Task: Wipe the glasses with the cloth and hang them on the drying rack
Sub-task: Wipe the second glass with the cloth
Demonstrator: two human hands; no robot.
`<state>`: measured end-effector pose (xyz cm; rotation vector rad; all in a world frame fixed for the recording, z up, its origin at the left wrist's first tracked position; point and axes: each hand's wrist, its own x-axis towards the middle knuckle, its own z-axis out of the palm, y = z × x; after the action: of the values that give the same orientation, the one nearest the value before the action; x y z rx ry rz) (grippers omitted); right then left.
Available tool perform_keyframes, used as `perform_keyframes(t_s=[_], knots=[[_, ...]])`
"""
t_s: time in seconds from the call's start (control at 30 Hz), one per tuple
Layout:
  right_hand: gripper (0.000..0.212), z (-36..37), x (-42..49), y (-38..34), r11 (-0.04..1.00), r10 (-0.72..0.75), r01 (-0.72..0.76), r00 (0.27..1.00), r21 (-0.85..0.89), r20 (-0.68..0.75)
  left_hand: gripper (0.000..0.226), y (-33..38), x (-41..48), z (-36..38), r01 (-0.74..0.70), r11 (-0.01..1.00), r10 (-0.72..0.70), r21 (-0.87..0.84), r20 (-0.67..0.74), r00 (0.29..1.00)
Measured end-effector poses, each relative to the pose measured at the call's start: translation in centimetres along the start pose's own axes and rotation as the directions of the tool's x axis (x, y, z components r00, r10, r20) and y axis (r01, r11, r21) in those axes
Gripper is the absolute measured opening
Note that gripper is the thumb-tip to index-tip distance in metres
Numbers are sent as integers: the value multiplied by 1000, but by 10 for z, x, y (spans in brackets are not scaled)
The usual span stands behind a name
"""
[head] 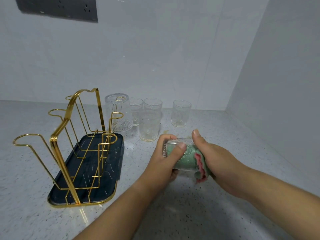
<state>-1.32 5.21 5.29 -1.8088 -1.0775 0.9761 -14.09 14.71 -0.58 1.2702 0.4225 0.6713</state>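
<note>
While the left hand (pixel 166 158) clamps the ribbed clear glass (pixel 180 153) sideways above the table, mouth toward the right hand (pixel 213 156) pinching the green cloth (pixel 188 160) inside, the gold wire rack (pixel 69 144) lies leftward, nearer the left hand.

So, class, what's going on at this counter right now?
A person is wiping a glass held sideways over the counter. The left hand grips it while the right hand works a green cloth into it. One glass already hangs upside down on the gold rack; four more stand upright behind, waiting.
</note>
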Motion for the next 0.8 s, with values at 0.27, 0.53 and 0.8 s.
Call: perform_keyframes(t_s=[0.27,0.53,0.8], knots=[[73,-8,-6,-6,103,-488,534,762,-840,425,55,13,10,-17,424,858,-337,-289,307,890],[57,-19,-11,11,313,-631,616,704,-723,326,49,19,7,-16,541,764,-459,-352,293,839],[33,-23,-5,12,866,-375,401,916,-299,143,53,19,8,-12,511,654,-471,-558,228,852]])
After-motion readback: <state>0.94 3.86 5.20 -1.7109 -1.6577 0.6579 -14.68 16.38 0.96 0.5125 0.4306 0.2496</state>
